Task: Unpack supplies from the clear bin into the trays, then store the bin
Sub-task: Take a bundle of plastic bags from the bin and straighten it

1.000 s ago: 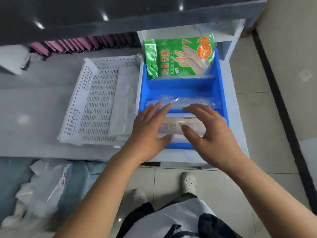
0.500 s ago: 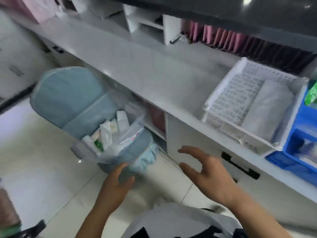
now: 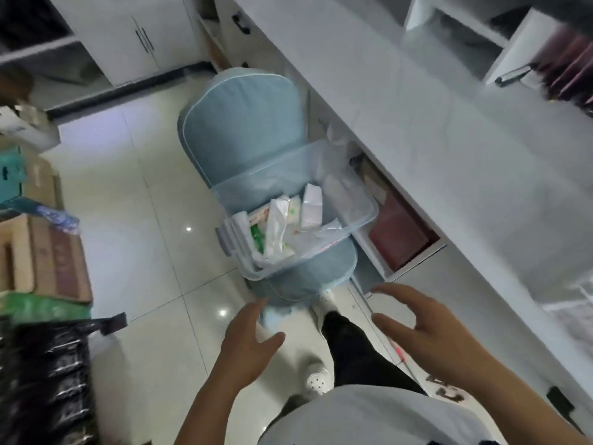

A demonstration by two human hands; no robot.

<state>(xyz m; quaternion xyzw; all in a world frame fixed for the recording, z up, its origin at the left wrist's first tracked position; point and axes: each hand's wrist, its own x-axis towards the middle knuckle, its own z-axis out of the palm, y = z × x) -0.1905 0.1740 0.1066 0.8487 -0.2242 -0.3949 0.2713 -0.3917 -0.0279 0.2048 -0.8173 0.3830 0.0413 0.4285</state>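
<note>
The clear bin (image 3: 362, 216) rests on the seat of a light blue padded chair (image 3: 244, 133) beside the white counter. Inside it lie several white and green supply packets (image 3: 282, 223) and clear plastic bags. My left hand (image 3: 247, 345) hovers open below the bin, fingers spread, a little short of the chair's front edge. Lower right of the bin, my right hand (image 3: 417, 319) is also open and holds nothing. Neither hand touches the bin. The trays are out of view except a white blurred corner (image 3: 574, 300) at the right edge.
The white counter (image 3: 433, 139) runs diagonally along the right, with an open cubby (image 3: 398, 232) holding dark red items under it. Cardboard boxes (image 3: 48, 252) and a black bag (image 3: 45, 380) crowd the left floor. White cabinets (image 3: 134, 33) stand at the back. My feet are below the chair.
My view swung left from the blue tray on the counter down to the chair and bin. Both hands left the tray and now reach, empty, toward the bin.
</note>
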